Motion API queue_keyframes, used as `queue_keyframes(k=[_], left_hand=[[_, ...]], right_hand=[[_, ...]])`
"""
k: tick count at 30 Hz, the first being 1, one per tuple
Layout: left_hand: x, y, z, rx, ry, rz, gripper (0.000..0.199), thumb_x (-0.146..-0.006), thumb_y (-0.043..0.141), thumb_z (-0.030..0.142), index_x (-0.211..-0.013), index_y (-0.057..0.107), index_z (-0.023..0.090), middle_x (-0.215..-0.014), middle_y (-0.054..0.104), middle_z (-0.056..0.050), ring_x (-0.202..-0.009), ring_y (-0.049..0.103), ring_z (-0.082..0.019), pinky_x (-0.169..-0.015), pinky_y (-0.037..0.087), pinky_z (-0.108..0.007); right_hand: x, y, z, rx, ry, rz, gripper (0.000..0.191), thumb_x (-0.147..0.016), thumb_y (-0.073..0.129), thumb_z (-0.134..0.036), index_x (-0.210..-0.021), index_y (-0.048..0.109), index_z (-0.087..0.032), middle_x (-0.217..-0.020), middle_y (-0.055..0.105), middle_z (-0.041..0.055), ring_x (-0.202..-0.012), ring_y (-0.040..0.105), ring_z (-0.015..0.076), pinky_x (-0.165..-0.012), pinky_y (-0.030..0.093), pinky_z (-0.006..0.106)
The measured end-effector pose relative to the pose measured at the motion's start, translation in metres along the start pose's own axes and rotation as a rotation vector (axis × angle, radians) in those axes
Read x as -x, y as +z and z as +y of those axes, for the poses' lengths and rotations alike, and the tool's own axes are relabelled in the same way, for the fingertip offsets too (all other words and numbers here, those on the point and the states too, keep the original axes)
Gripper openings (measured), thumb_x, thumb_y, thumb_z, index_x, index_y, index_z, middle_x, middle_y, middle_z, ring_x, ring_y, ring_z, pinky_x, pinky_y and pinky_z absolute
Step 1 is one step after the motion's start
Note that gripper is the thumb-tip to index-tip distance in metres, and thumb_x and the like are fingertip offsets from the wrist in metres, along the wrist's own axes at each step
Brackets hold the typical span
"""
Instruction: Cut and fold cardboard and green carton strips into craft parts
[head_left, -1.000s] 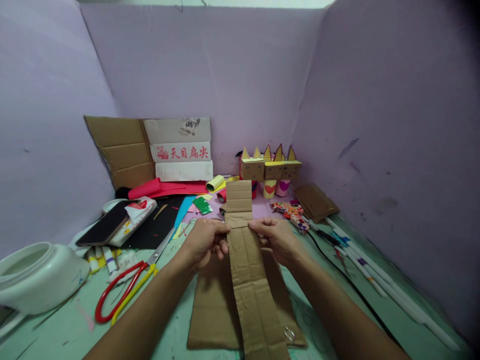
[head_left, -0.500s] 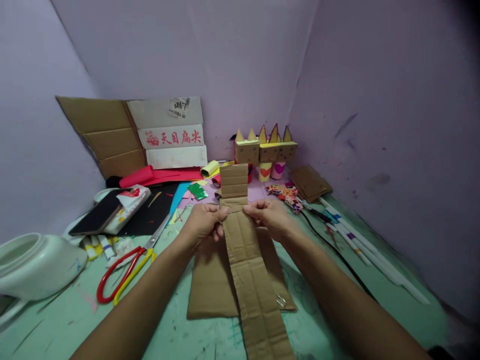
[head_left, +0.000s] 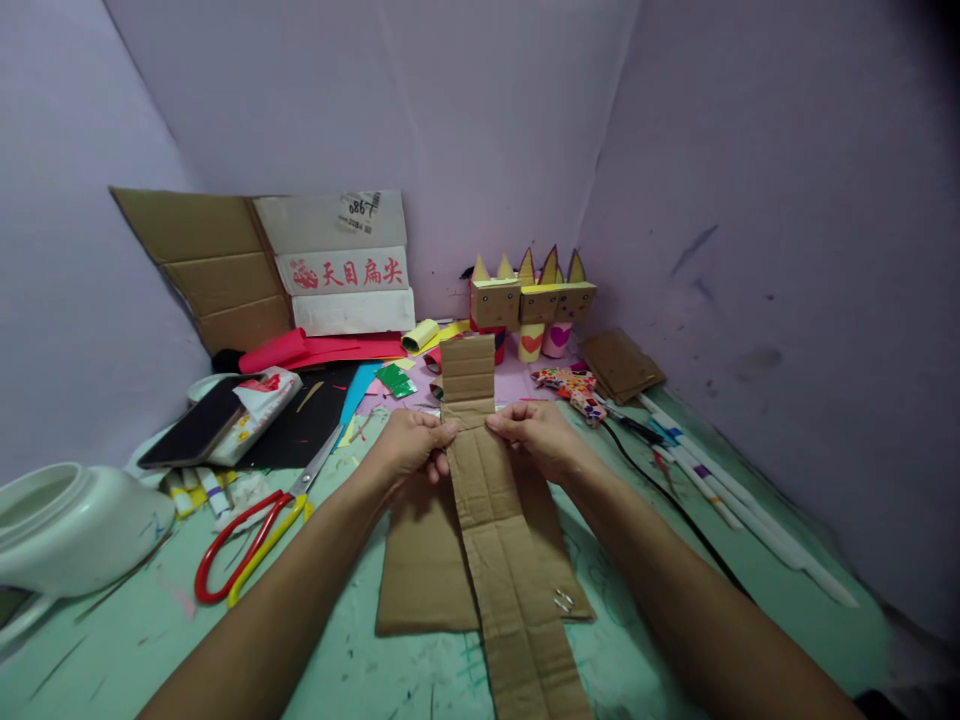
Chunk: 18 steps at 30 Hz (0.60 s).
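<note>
A long cardboard strip (head_left: pixel 499 560) with several crease lines runs from the front edge of the view toward the back, its far end bent upward. My left hand (head_left: pixel 411 445) pinches the strip's left edge near the bend. On the opposite edge, my right hand (head_left: pixel 536 435) pinches it between thumb and fingers at the same crease. Beneath the strip lies a wider flat cardboard piece (head_left: pixel 424 580), with small metal rings (head_left: pixel 563 601) at its lower right.
Red-and-yellow-handled scissors (head_left: pixel 259 540) and a white pot (head_left: pixel 82 530) are at left. Behind stand cardboard cat figures (head_left: pixel 496 302) and a folded box (head_left: pixel 337 270). A patterned glue gun (head_left: pixel 574 388), its black cable and white tubes (head_left: pixel 739 490) lie at right.
The strip's raised far end has tipped slightly lower. Both hands keep their hold in nearly the same place.
</note>
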<state>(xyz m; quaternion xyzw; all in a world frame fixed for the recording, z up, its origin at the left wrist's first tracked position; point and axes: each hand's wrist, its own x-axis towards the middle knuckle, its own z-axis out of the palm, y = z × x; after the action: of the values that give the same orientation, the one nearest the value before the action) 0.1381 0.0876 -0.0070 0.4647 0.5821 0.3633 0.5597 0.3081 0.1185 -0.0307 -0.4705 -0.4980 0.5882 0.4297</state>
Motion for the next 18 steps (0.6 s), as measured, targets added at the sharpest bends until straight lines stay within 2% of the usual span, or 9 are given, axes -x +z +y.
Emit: queue_keyframes(k=[6,12,18], left_hand=[[0.0018,0.0002,0.002,-0.017,-0.017,-0.005,0.038,-0.076,0.065,0.021,-0.043,0.048,0.015,-0.032,0.053,0.0,-0.022,0.041,-0.006,-0.027,0.026,-0.014],[0.0007,0.0027,0.0037,-0.05,-0.02,0.039,0.038,-0.078,0.056,0.013,-0.042,0.047,0.015,-0.031,0.051,0.0,-0.021,0.039,-0.006,-0.027,0.024,-0.015],[-0.0018,0.005,-0.0023,-0.102,-0.002,0.065,0.037,-0.078,0.055,0.017,-0.043,0.043,0.017,-0.032,0.049,0.002,-0.023,0.037,-0.006,-0.029,0.023,-0.016]], right_hand=[[-0.0007,-0.001,0.0013,-0.009,0.027,-0.007,0.025,-0.051,0.077,-0.028,-0.046,0.054,-0.017,-0.043,0.049,-0.0059,-0.04,0.038,0.0064,-0.043,0.028,0.022],[-0.0014,0.0003,0.0025,-0.017,0.059,-0.01,0.025,-0.054,0.076,-0.026,-0.048,0.054,-0.017,-0.043,0.049,-0.0058,-0.04,0.04,0.0068,-0.042,0.031,0.021],[0.0027,0.0007,-0.0013,0.003,0.09,-0.08,0.024,-0.056,0.077,-0.029,-0.052,0.057,-0.016,-0.045,0.052,-0.004,-0.042,0.045,0.0089,-0.042,0.036,0.022]])
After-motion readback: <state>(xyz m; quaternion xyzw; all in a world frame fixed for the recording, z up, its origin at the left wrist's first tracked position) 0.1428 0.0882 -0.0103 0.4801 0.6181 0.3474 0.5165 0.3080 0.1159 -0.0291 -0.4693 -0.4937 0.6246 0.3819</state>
